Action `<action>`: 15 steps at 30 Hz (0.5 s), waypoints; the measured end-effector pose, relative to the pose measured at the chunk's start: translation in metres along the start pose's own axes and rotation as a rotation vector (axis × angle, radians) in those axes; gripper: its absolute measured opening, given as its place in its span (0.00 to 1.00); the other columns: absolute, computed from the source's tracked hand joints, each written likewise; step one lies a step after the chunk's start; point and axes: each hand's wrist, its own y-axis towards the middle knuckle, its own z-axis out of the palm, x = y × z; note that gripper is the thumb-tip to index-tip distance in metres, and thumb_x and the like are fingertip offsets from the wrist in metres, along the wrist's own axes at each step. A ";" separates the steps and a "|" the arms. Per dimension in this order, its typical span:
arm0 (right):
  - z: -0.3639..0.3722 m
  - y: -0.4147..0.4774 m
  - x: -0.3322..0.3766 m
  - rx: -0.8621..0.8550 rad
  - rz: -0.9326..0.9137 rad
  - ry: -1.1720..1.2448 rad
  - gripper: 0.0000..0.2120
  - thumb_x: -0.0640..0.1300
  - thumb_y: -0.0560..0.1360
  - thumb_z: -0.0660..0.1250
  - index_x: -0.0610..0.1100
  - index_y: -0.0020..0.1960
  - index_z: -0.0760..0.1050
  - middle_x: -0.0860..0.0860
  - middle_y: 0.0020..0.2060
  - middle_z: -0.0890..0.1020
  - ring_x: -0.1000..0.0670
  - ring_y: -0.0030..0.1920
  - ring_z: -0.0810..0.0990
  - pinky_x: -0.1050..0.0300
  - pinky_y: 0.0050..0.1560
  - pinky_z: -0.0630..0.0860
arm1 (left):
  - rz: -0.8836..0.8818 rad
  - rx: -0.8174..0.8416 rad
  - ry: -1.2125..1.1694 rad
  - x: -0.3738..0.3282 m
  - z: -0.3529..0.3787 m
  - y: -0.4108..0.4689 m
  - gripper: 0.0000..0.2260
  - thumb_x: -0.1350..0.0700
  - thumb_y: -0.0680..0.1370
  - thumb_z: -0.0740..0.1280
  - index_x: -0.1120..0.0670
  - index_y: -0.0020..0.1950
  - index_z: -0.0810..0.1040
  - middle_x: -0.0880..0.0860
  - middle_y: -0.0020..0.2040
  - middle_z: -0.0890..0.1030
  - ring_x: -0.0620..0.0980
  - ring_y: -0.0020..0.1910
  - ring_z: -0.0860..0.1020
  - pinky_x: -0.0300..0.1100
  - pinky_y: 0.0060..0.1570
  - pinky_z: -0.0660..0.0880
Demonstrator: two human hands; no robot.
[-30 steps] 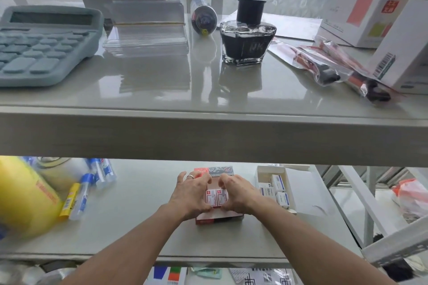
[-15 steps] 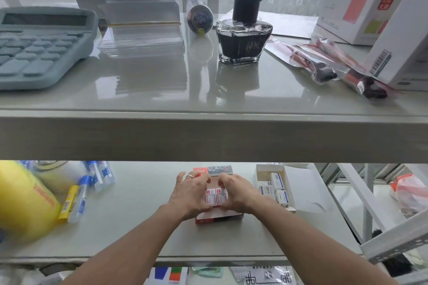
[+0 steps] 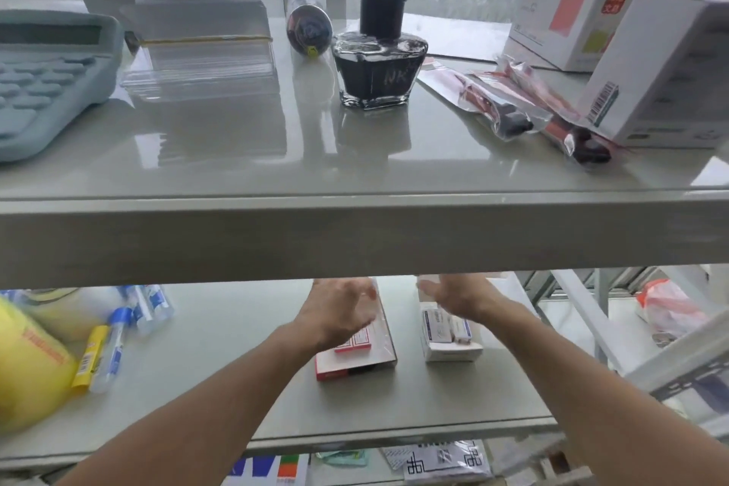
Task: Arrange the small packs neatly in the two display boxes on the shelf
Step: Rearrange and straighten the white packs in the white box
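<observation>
- Head view, nearest: two bare forearms reach in from the bottom edge over the lower shelf [image 3: 221, 379]
- left hand [image 3: 339, 310] hovers over the far part of the red display box [image 3: 357, 357], fingers spread and holding nothing; motion blur hides whether it touches the box
- small red-and-white packs [image 3: 353, 341] lie in that box, just under the wrist
- right hand [image 3: 453, 294] is also spread and empty, above the back of the white display box [image 3: 451, 349]
- blue-and-white packs [image 3: 443, 325] sit in the white box, which stands just beside the red one, the two apart
- to the left on the same shelf lie correction pens [image 3: 114, 343], a yellow tube [image 3: 90, 359] and a blurred yellow roll [image 3: 27, 371]
- upper shelf [image 3: 355, 233] covers the fingertips of both hands
- on it, further back: an ink bottle [image 3: 378, 59] in the middle, a blue calculator [image 3: 47, 83] at left, clear card sleeves bound with a rubber band [image 3: 201, 51], bagged red pens [image 3: 524, 106] and memo paper boxes [image 3: 584, 0] at right
</observation>
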 end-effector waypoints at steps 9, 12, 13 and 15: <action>-0.006 0.001 -0.052 0.243 0.116 -0.061 0.12 0.46 0.80 0.63 0.49 0.62 0.79 0.47 0.60 0.81 0.45 0.56 0.79 0.55 0.54 0.76 | -0.046 0.251 0.123 -0.065 0.055 0.056 0.12 0.46 0.79 0.62 0.42 0.60 0.79 0.45 0.61 0.81 0.51 0.62 0.77 0.48 0.61 0.70; -0.001 0.003 -0.057 0.229 0.093 -0.078 0.14 0.46 0.81 0.61 0.48 0.63 0.78 0.46 0.62 0.81 0.44 0.59 0.79 0.57 0.53 0.74 | -0.090 0.270 0.141 -0.066 0.059 0.057 0.13 0.50 0.78 0.59 0.43 0.57 0.80 0.46 0.60 0.82 0.51 0.59 0.78 0.47 0.58 0.74; -0.001 0.003 -0.059 0.229 0.084 -0.083 0.14 0.45 0.81 0.61 0.48 0.64 0.78 0.46 0.63 0.80 0.44 0.59 0.79 0.58 0.51 0.72 | -0.091 0.277 0.156 -0.067 0.059 0.058 0.13 0.51 0.78 0.59 0.43 0.55 0.81 0.46 0.58 0.82 0.52 0.58 0.79 0.47 0.57 0.75; -0.002 0.005 -0.062 0.229 0.058 -0.094 0.14 0.45 0.80 0.61 0.47 0.64 0.78 0.47 0.62 0.80 0.45 0.59 0.79 0.59 0.49 0.70 | -0.068 0.300 0.198 -0.071 0.059 0.059 0.14 0.52 0.77 0.57 0.46 0.53 0.82 0.48 0.55 0.83 0.54 0.55 0.80 0.50 0.54 0.77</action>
